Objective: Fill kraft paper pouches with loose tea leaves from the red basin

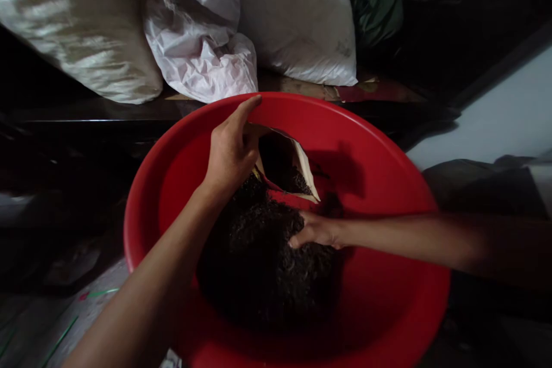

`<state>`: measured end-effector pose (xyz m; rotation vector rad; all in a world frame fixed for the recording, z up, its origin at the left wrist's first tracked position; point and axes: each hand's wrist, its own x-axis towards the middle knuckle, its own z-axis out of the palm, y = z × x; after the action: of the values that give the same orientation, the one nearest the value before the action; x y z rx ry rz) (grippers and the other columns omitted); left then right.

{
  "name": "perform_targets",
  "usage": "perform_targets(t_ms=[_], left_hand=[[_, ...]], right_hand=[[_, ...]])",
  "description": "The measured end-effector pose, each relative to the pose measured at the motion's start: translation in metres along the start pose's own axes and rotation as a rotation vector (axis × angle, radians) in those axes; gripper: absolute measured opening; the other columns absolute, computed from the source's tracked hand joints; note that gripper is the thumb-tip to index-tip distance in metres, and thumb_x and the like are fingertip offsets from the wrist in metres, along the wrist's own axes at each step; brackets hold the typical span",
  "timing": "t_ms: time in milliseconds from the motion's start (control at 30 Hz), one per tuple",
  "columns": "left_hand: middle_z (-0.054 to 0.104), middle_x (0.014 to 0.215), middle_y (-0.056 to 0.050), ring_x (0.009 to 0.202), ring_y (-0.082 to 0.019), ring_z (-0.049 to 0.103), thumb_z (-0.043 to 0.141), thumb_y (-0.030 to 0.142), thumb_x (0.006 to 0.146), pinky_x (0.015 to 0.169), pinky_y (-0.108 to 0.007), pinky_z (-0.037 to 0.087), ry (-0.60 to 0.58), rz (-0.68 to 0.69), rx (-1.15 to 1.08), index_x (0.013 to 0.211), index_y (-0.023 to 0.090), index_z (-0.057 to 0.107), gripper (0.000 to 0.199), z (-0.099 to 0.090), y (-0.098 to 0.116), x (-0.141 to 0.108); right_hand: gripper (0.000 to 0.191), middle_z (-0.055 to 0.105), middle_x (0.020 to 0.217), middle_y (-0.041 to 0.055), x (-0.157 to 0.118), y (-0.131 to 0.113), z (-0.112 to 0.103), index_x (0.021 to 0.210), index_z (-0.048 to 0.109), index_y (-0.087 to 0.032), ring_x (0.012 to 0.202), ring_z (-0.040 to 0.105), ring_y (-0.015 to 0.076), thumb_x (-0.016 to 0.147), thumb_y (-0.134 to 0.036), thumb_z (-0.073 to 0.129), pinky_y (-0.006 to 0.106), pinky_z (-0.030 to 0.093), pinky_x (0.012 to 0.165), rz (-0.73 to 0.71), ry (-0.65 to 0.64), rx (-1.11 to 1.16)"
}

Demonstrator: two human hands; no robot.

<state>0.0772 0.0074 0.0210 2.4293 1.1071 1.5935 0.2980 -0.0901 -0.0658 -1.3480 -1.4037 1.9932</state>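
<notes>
A large red basin [379,184] holds a heap of dark, crumbly material [259,241]. Inside it, near the far side, a paper bag [307,169] lies tilted with its mouth open toward me, and dark material shows within. My left hand [233,146] grips the bag's left edge, its index finger stretched toward the basin's far rim. My right hand [314,230] is sunk in the right part of the heap, with the thumb showing and the other fingers mostly hidden in the dark material.
Beyond the basin, a dark ledge [95,112] bears a beige sack [86,40], a crumpled white bag [207,63], a full white sack [302,23] and a dark green bag [375,0]. Thin green strips [60,340] lie on the floor at lower left.
</notes>
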Motion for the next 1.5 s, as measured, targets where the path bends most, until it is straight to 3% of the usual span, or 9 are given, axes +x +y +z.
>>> perform_targets(t_ms=[100,433,567,767,967,1067,1267,1400,1500], left_hand=[[0.072,0.139,-0.008,0.128,-0.024,0.069,0.049,-0.003,0.080,0.112,-0.036,0.058,-0.009,0.005,-0.031,0.139,0.020,0.062,0.065,0.000,0.002,0.002],[0.068,0.144,-0.014,0.130,-0.025,0.069,0.052,-0.005,0.078,0.110,-0.041,0.061,0.058,0.051,0.023,0.127,0.017,0.069,0.056,0.009,-0.007,0.004],[0.069,0.144,-0.012,0.134,-0.024,0.066,0.048,-0.003,0.079,0.116,-0.041,0.056,0.035,0.054,-0.026,0.138,0.016,0.062,0.064,0.005,0.000,0.002],[0.069,0.143,-0.005,0.131,-0.022,0.068,0.047,0.000,0.083,0.113,-0.035,0.057,0.052,0.082,-0.069,0.141,0.024,0.060,0.064,-0.011,0.013,0.001],[0.073,0.137,-0.003,0.125,-0.021,0.071,0.046,0.003,0.091,0.108,-0.037,0.060,0.091,0.079,-0.094,0.112,0.023,0.068,0.037,-0.009,0.015,0.004],[0.075,0.128,-0.006,0.117,-0.022,0.073,0.049,0.012,0.096,0.104,-0.039,0.062,-0.037,0.092,-0.092,0.105,0.023,0.070,0.025,-0.009,0.009,0.008],[0.073,0.127,-0.006,0.118,-0.024,0.071,0.061,0.027,0.100,0.101,-0.039,0.063,-0.259,0.225,-0.097,0.100,0.028,0.074,0.013,-0.008,-0.002,0.007],[0.074,0.117,-0.005,0.106,-0.020,0.073,0.055,0.023,0.104,0.091,-0.033,0.062,-0.250,0.197,-0.054,0.100,0.025,0.073,0.019,0.000,0.003,0.001],[0.073,0.113,-0.006,0.102,-0.020,0.073,0.054,0.022,0.106,0.089,-0.031,0.060,-0.251,0.189,0.022,0.098,0.021,0.073,0.021,0.005,0.004,0.002]], right_hand=[[0.023,0.074,0.081,0.0000,-0.026,-0.019,-0.007,0.084,0.074,-0.023,0.080,0.068,0.0216,0.064,-0.026,0.084,0.034,0.058,0.077,-0.049,-0.067,-0.010],[0.031,0.077,0.085,0.0049,-0.085,-0.116,-0.021,0.097,0.077,-0.018,0.072,0.070,0.0202,0.069,-0.032,0.082,0.033,0.058,0.066,-0.345,0.148,-0.194],[0.025,0.077,0.084,0.0057,-0.054,-0.151,-0.009,0.099,0.076,-0.020,0.072,0.070,0.0213,0.079,-0.034,0.073,0.035,0.059,0.067,-0.526,0.246,-0.313],[0.032,0.075,0.103,0.0121,0.017,-0.164,0.001,0.108,0.073,-0.015,0.097,0.068,0.0268,0.077,-0.011,0.069,0.038,0.053,0.088,-0.725,0.660,-1.078],[0.023,0.074,0.104,0.0072,0.037,-0.201,-0.034,0.108,0.075,-0.014,0.098,0.064,0.0209,0.087,-0.016,0.067,0.032,0.043,0.089,-0.808,0.521,-1.302],[0.020,0.073,0.092,0.0024,0.039,-0.214,-0.050,0.101,0.077,-0.012,0.092,0.062,0.0161,0.096,-0.017,0.058,0.031,0.039,0.089,-0.751,0.463,-1.266],[0.028,0.075,0.091,0.0033,0.027,-0.190,-0.059,0.096,0.080,-0.013,0.092,0.066,0.0170,0.099,-0.021,0.054,0.031,0.044,0.091,-0.807,0.429,-1.107],[0.030,0.078,0.105,0.0061,-0.021,-0.140,-0.041,0.104,0.080,-0.021,0.100,0.070,0.0211,0.102,-0.025,0.050,0.037,0.051,0.094,-1.075,0.655,-1.029],[0.025,0.076,0.092,0.0062,-0.060,-0.095,-0.031,0.103,0.078,-0.025,0.085,0.068,0.0217,0.099,-0.020,0.053,0.039,0.053,0.083,-1.285,0.762,-1.010]])
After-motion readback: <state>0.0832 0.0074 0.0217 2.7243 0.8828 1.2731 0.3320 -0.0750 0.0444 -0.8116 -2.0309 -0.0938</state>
